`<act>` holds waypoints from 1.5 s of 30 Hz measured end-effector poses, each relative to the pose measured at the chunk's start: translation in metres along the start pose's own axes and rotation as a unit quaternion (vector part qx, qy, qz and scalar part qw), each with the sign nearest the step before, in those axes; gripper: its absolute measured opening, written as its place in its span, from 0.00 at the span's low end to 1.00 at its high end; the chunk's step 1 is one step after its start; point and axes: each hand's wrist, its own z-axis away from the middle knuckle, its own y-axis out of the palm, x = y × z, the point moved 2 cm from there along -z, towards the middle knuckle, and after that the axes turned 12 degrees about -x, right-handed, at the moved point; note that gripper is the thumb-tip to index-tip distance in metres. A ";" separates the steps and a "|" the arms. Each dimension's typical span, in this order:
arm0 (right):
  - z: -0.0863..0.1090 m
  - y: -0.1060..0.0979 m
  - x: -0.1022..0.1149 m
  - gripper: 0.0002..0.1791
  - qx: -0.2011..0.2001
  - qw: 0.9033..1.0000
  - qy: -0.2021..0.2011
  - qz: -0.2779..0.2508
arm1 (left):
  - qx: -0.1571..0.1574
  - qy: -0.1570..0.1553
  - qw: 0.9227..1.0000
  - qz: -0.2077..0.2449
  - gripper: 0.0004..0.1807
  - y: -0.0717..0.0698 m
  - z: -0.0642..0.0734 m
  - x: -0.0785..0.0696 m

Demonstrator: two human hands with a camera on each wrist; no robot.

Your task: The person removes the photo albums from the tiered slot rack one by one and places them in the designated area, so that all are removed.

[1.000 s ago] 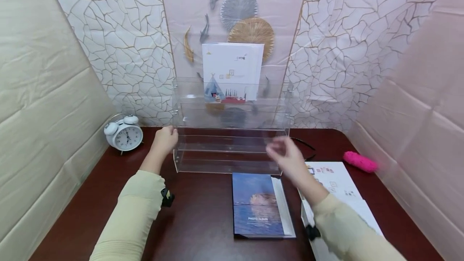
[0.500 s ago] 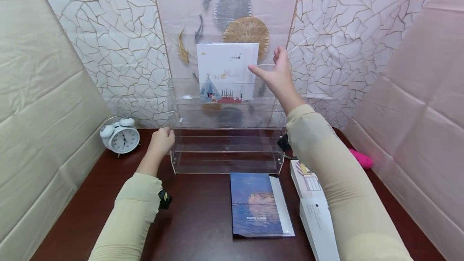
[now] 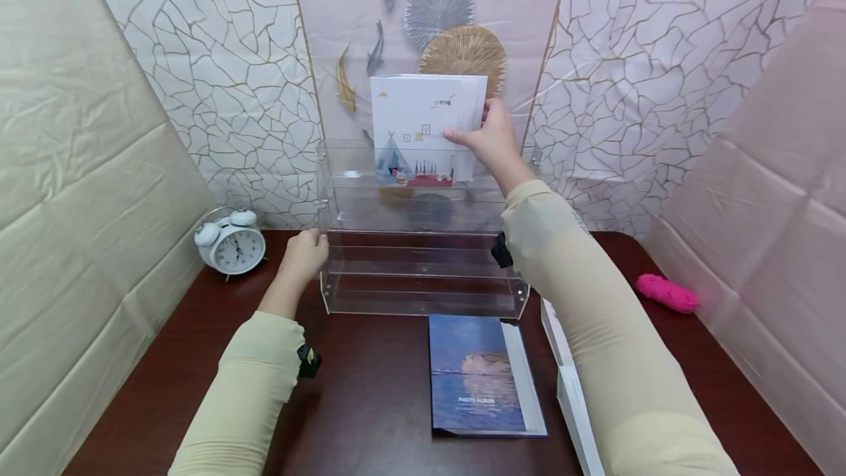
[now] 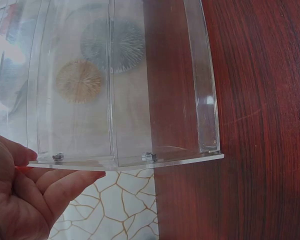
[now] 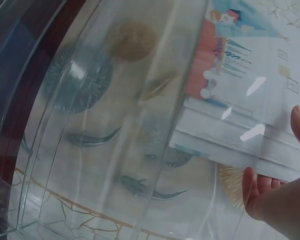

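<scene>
A clear acrylic tiered rack [image 3: 423,232] stands at the back of the dark red tabletop. My left hand [image 3: 304,259] grips its left side panel [image 4: 115,163], thumb on the inner face and fingers on the outer in the left wrist view. On the rack's top tier a white photo album [image 3: 413,112] with a tent drawing stands upright, leaning back. My right hand [image 3: 492,139] holds this album by its right edge, the thumb over the front cover and the fingers behind. A blue book marked PHOTO ALBUM [image 3: 472,377] lies flat in front of the rack.
A white twin-bell alarm clock [image 3: 236,244] stands left of the rack. White box-like items [image 3: 576,402] lie to the right, partly hidden under my right sleeve. A fuzzy pink object [image 3: 667,294] rests farther right. A patterned backdrop rises behind the rack.
My right hand has risen from low beside the rack to the white album and now holds its right edge. My left hand has stayed on the rack's side.
</scene>
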 end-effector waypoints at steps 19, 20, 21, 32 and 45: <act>-0.003 0.015 0.005 0.40 0.033 0.997 -0.001 -0.064 | 0.010 -0.013 1.000 0.001 0.20 -0.002 0.002 0.000; -0.003 0.015 0.006 0.40 0.031 0.997 -0.003 -0.068 | 0.012 -0.014 1.000 0.001 0.20 -0.002 0.002 0.000; -0.003 0.015 0.007 0.39 0.030 0.997 -0.005 -0.076 | 0.014 -0.015 1.000 0.000 0.21 -0.002 0.002 -0.001; -0.007 0.016 0.017 0.37 0.028 0.996 0.008 -0.087 | 0.000 -0.009 1.000 -0.001 0.18 -0.002 0.001 0.000; -0.014 0.011 0.023 0.36 -0.013 0.992 0.008 -0.125 | -0.005 -0.006 1.000 0.001 0.19 -0.001 0.001 -0.002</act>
